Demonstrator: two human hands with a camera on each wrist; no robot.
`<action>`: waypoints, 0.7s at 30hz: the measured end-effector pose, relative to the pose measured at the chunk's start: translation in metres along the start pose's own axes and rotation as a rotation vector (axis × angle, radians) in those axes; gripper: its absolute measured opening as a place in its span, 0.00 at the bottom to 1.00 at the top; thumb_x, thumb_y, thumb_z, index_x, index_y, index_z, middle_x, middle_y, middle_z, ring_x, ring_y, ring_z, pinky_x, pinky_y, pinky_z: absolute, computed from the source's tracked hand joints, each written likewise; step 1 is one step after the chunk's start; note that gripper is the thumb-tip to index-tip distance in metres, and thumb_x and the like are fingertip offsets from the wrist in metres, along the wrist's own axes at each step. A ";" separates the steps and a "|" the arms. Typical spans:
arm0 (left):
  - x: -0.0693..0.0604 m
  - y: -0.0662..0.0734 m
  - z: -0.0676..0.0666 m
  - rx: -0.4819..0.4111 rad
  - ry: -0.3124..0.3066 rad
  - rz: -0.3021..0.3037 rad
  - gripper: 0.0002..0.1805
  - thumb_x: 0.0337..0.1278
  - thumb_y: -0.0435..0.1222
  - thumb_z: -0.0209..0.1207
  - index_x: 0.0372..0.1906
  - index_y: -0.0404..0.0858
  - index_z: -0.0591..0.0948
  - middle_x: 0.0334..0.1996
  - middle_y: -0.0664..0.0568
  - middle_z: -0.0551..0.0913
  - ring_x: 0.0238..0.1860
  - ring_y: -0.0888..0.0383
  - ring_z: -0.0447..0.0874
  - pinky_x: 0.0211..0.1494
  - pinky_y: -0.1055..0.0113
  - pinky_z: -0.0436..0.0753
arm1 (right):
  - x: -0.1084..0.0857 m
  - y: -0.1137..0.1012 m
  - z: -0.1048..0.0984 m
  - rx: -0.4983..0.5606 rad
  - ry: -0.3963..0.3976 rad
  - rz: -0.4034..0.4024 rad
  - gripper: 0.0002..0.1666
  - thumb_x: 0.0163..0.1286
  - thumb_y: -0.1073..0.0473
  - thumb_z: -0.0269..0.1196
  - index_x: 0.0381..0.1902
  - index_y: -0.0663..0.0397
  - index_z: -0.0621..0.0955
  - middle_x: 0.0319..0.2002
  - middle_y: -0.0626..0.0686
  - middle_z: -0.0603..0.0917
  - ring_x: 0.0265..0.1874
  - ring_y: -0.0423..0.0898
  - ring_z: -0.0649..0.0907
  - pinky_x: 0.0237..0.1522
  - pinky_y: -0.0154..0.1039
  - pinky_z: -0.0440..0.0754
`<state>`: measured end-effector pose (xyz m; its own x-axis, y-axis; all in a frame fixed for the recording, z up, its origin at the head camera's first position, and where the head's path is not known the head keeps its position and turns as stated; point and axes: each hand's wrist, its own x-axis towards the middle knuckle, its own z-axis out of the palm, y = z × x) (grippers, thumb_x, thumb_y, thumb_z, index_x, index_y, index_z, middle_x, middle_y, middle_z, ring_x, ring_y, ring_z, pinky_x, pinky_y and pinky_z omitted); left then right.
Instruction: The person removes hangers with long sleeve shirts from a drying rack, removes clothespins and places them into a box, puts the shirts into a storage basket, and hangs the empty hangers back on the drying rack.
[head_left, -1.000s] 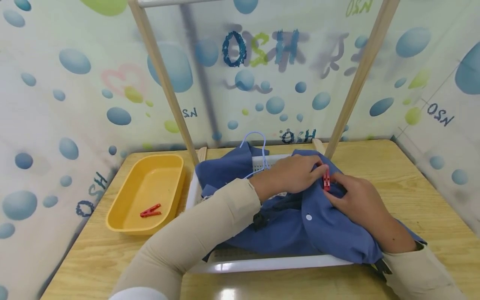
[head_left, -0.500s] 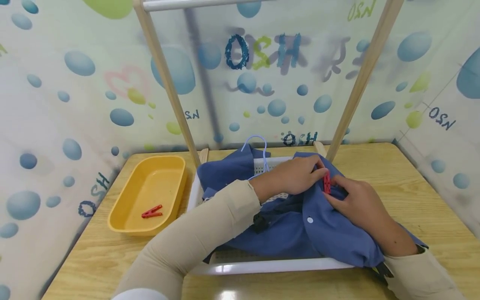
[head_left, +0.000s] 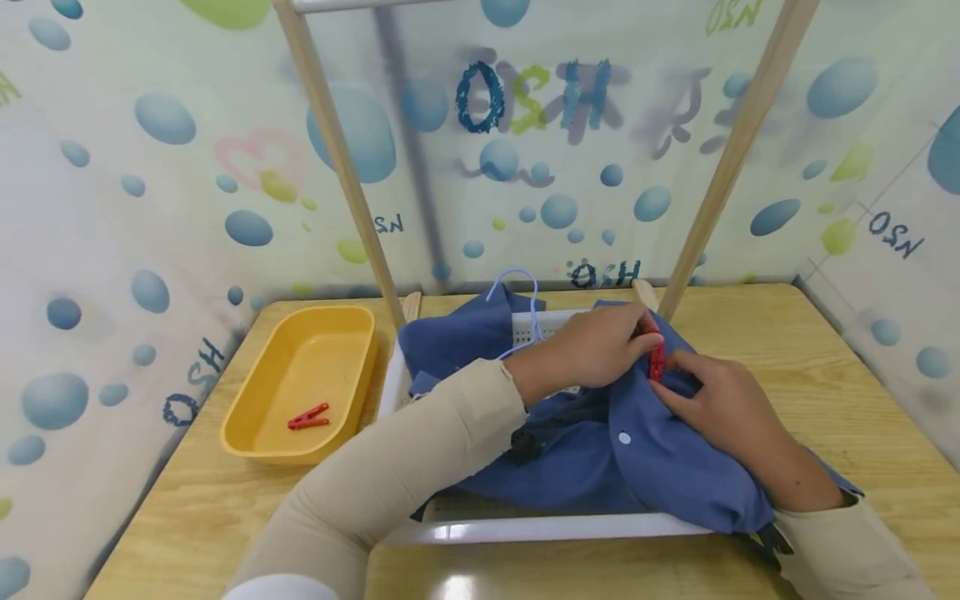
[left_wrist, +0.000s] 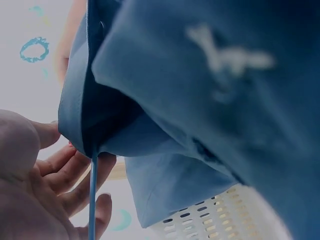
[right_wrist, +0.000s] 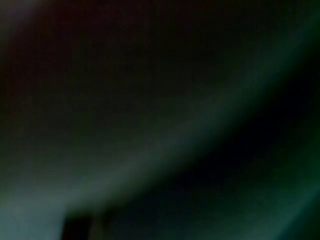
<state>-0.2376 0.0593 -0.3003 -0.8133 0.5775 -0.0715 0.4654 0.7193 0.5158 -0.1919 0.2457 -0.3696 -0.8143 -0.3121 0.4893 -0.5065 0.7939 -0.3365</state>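
In the head view, my left hand (head_left: 596, 346) pinches the upper end of a red clothespin (head_left: 657, 360) against a blue shirt (head_left: 555, 471). My right hand (head_left: 731, 404) holds the shirt's cloth beside the clothespin, its thumb close to the pin's lower end. A pale blue hanger (head_left: 534, 304) sticks out of the shirt. From the left wrist, my left hand (left_wrist: 55, 185) shows at the edge of the shirt (left_wrist: 165, 120), near the straight hanger rod (left_wrist: 93, 200). The right wrist view is dark and blurred.
The shirt lies over a white perforated basket (head_left: 555, 528) on a wooden table (head_left: 810, 358). At the left stands a yellow tray (head_left: 307, 333) with another red clothespin (head_left: 308, 417) in it. Wooden posts (head_left: 348, 167) of a rack rise behind the basket.
Both hands stay at the same spot on the shirt. The clothespin between them tilts slightly; the head view shifts a little.
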 end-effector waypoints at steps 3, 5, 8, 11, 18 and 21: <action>0.000 0.001 -0.001 -0.005 0.006 0.006 0.13 0.75 0.50 0.47 0.51 0.49 0.75 0.37 0.63 0.79 0.34 0.67 0.78 0.37 0.76 0.76 | 0.001 0.000 -0.001 -0.002 -0.014 0.005 0.12 0.55 0.60 0.75 0.29 0.53 0.80 0.14 0.41 0.62 0.14 0.35 0.62 0.19 0.32 0.56; 0.000 0.001 -0.001 -0.006 0.013 0.014 0.13 0.75 0.49 0.48 0.51 0.49 0.75 0.38 0.64 0.79 0.35 0.68 0.78 0.38 0.77 0.76 | 0.001 0.000 -0.002 -0.002 -0.020 0.008 0.12 0.56 0.60 0.75 0.29 0.53 0.79 0.14 0.41 0.62 0.14 0.35 0.62 0.19 0.32 0.56; 0.000 0.000 -0.001 0.002 0.037 0.037 0.13 0.74 0.49 0.48 0.51 0.49 0.76 0.38 0.64 0.80 0.35 0.68 0.78 0.38 0.77 0.75 | 0.001 0.000 -0.002 -0.001 -0.019 0.011 0.13 0.56 0.60 0.75 0.28 0.52 0.78 0.14 0.42 0.61 0.14 0.35 0.61 0.19 0.32 0.56; 0.000 -0.001 -0.001 0.002 0.051 0.046 0.12 0.74 0.49 0.49 0.50 0.50 0.76 0.38 0.65 0.80 0.35 0.69 0.78 0.39 0.76 0.76 | 0.002 0.000 -0.003 -0.002 -0.018 0.011 0.14 0.56 0.60 0.75 0.27 0.52 0.78 0.14 0.42 0.61 0.14 0.35 0.61 0.19 0.32 0.56; 0.000 -0.003 0.000 -0.059 0.079 0.055 0.10 0.75 0.48 0.49 0.48 0.51 0.76 0.39 0.65 0.80 0.35 0.68 0.78 0.38 0.75 0.76 | 0.001 0.001 -0.001 0.004 -0.021 0.010 0.12 0.56 0.60 0.75 0.29 0.52 0.79 0.14 0.41 0.60 0.14 0.34 0.61 0.19 0.32 0.56; 0.000 -0.004 0.001 -0.074 0.104 0.065 0.09 0.75 0.48 0.49 0.48 0.51 0.76 0.40 0.65 0.81 0.35 0.68 0.78 0.38 0.75 0.76 | -0.001 0.001 0.001 0.009 -0.014 0.009 0.12 0.56 0.61 0.75 0.29 0.52 0.79 0.14 0.41 0.60 0.14 0.34 0.61 0.19 0.32 0.57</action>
<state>-0.2392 0.0570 -0.3031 -0.8160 0.5758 0.0511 0.4942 0.6490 0.5784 -0.1923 0.2466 -0.3708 -0.8229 -0.3123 0.4746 -0.5014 0.7920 -0.3482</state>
